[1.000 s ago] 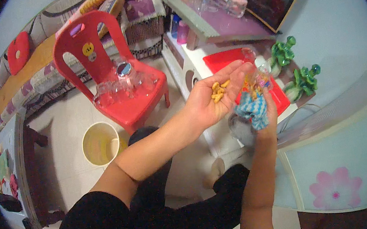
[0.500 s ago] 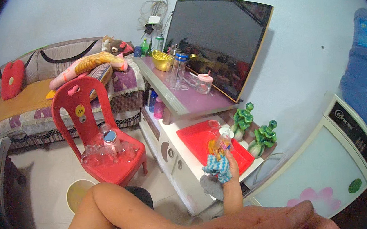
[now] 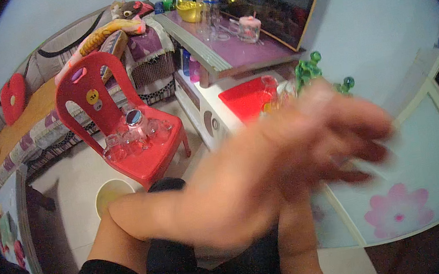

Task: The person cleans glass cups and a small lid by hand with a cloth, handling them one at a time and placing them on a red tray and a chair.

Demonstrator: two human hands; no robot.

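Observation:
My left hand (image 3: 291,148) is large and blurred, close to the camera. Its fingers are loosely bent and apart, with nothing visible held. Behind it, my right forearm (image 3: 297,236) rises from the lower edge, while the right hand itself is covered by the left. Just beyond the hands lies a red tray (image 3: 238,101) on a white cabinet, partly hidden. Clear glassware (image 3: 269,82) and something yellow-orange show at its right side. The striped blue cloth seen before is out of sight. On a red plastic chair (image 3: 165,155) stand several clear glass mugs (image 3: 134,141) and a silver-topped container (image 3: 134,117).
A pale bin (image 3: 101,202) stands on the floor beside the chair. The purple shelf (image 3: 245,55) holds a gold bowl (image 3: 190,11), a pink-lidded glass jar (image 3: 249,29) and tall glasses. Green ornaments (image 3: 308,70) stand behind the tray. A white flower-patterned appliance (image 3: 429,167) is at right.
My left hand has risen, with fingers now bent, and covers my right hand, which held a striped cloth and a clear glass over the tray. The view has tilted down.

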